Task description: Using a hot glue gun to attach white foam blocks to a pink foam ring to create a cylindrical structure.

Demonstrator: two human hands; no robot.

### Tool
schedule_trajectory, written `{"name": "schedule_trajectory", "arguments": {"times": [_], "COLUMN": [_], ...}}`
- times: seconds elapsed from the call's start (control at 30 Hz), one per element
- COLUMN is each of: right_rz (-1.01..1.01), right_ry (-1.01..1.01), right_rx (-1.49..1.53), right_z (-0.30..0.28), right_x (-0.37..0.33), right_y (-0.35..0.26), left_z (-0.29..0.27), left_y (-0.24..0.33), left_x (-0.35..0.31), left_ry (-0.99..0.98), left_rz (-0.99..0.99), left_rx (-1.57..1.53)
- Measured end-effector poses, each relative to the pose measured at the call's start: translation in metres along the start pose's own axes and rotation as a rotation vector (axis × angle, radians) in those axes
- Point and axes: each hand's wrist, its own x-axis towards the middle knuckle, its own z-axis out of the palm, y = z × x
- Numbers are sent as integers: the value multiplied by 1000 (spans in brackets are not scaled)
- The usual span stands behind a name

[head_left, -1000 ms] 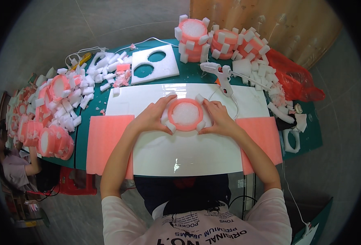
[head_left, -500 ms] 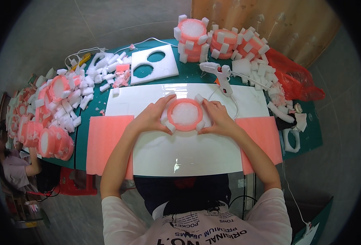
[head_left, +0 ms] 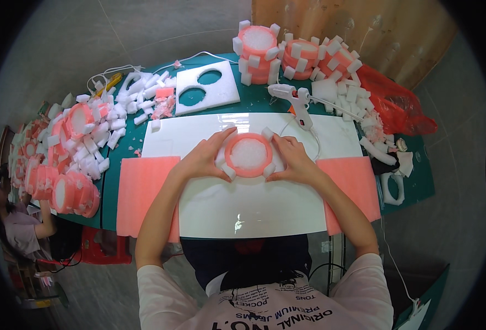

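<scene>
A round foam piece, with a pink ring and a white middle, rests on the glossy white board before me. White foam blocks stick to its rim at the corners. My left hand curls around its left side, thumb and fingers pressing the blocks there. On the opposite side my right hand grips it the same way, fingers at the far block and thumb at the near one. Beyond my right hand lies a white glue gun with its cord trailing down onto the board.
Pink foam sheets flank the board. Behind stand stacked pink rings with blocks; a white foam sheet with two holes lies left of them. Loose foam heaps up at left, a red plastic bag at right. Another person sits at far left.
</scene>
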Motion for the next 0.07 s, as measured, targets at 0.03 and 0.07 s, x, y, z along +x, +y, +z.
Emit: {"name": "schedule_trajectory", "arguments": {"times": [0.03,0.07], "right_rz": [-2,-2], "right_ry": [0,-1], "right_rx": [-1,-1], "right_z": [0,0], "right_x": [0,0], "right_y": [0,0], "left_z": [0,0], "left_y": [0,0], "left_x": [0,0], "left_ry": [-3,-5], "left_rz": [-5,-11], "left_rx": [-6,-11]}}
